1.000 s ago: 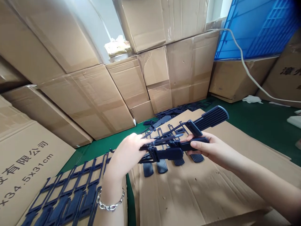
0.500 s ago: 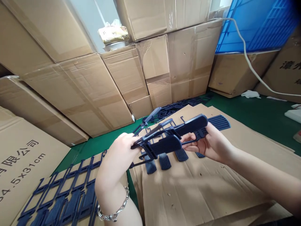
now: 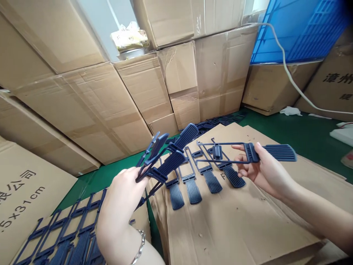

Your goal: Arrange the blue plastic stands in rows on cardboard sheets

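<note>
My left hand is closed around a small bundle of dark blue plastic clip pieces that fan up and to the right. My right hand pinches one single blue piece by its ribbed end, holding it level above the cardboard. The two hands are apart. Below them, a row of several matching blue pieces lies side by side on a flat cardboard sheet.
More blue pieces lie in rows at lower left on a box. Stacked cardboard boxes wall the back and left. A blue plastic crate and a white cable are at upper right, over green flooring.
The hands have drawn apart. My right hand pulled one piece out of the bundle and moved it right; my left hand dropped lower and left with the other pieces.
</note>
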The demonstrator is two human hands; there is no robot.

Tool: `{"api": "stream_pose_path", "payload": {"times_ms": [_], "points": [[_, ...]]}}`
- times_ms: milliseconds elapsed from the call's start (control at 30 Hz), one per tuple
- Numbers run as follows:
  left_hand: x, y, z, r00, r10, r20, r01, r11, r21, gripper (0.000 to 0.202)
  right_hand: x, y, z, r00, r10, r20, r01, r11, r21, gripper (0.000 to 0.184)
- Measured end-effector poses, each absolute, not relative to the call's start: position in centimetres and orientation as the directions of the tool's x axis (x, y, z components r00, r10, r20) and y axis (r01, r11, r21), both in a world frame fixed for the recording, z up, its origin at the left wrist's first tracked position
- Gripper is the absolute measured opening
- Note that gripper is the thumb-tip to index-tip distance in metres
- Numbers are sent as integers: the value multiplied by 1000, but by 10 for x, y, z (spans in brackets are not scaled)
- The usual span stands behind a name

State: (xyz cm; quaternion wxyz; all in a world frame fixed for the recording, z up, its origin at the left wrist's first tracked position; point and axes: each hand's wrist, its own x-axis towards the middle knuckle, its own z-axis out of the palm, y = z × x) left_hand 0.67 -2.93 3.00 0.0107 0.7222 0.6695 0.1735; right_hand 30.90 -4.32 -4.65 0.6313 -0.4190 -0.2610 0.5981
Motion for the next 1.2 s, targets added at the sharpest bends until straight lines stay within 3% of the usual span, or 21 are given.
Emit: {"api": "stream_pose_path", "payload": {"times_ms": [67,133,167,200,233,267,367,467,633,800,1000,1200], "points": [[5,-27,29,31,975,221,963,-89,256,19,328,-46,-55,337,941,-13,-410,134,-902,42],[4,-26,28,21,974,225,966,-78,248,20,355,-52,-64,511,803,308,4,356,-935,45],[4,-26,28,9,974,226,969,-64,238,21,370,-57,-67,487,724,489,293,392,-872,46],[3,-25,27,-7,974,225,973,-45,227,23,386,-62,-70,364,678,639,596,358,-719,44],[3,-25,27,-29,975,222,976,-20,215,25,402,-68,-73,210,674,708,790,310,-529,42],[3,-25,28,-48,975,218,979,2,206,26,418,-73,-77,-4,760,650,875,317,-365,41],[3,-25,28,-26,973,228,976,-25,218,24,459,-83,-94,-346,838,421,905,417,-86,47],[4,-26,28,29,971,237,960,-93,264,20,485,-82,-115,-388,878,279,918,397,27,56],[8,-25,29,46,975,219,956,-106,273,20,476,-72,-121,-167,967,192,979,186,-85,51],[14,-23,28,83,978,190,949,-136,284,19,433,-56,-114,-116,992,-42,976,106,-189,73],[13,-18,24,107,982,155,927,-154,341,23,408,-25,-117,-190,981,-27,962,181,-203,69],[13,-13,21,115,984,137,933,-154,326,25,391,-10,-114,-239,969,68,953,248,-176,58]]}}
